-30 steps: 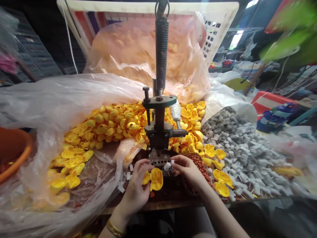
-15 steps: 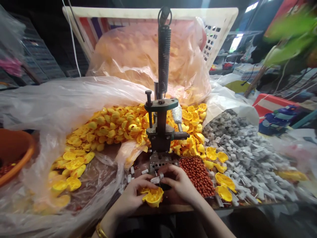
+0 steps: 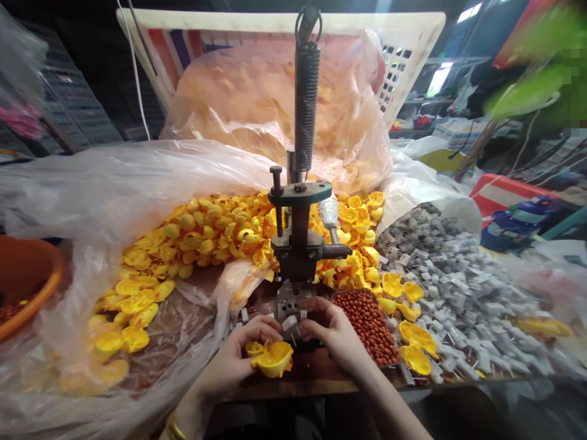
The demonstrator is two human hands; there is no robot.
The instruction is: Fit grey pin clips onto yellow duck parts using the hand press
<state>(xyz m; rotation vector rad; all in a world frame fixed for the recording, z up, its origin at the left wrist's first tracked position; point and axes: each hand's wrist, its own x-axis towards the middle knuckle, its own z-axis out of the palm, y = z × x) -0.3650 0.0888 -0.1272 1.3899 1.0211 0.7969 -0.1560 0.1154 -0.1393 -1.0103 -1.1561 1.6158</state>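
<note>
My left hand (image 3: 241,345) is closed around a yellow plastic shell (image 3: 275,359), its hollow side facing up. Just beyond the left fingertips is a small white-grey block (image 3: 290,322) with a thin metal pin; whether those fingers touch it I cannot tell. My right hand (image 3: 332,333) pinches another small white-grey block (image 3: 303,314) between thumb and forefinger. Both hands are at the base of a metal hand press (image 3: 298,260), in front of its drilled plate (image 3: 290,299). A tall spring (image 3: 306,110) stands at the top of the press.
Yellow shells (image 3: 206,229) lie heaped behind the press. Reddish-brown beads (image 3: 367,327) fill a tray beside my right hand. Grey pinned blocks (image 3: 449,287) spread across the right. Plastic sheeting (image 3: 114,183) and an orange basin (image 3: 55,269) are leftward; a white crate (image 3: 413,67) stands behind.
My left hand has shifted slightly left with the yellow shell. The white-grey blocks, close together before, are now farther apart. The right hand has moved slightly up, still pinching.
</note>
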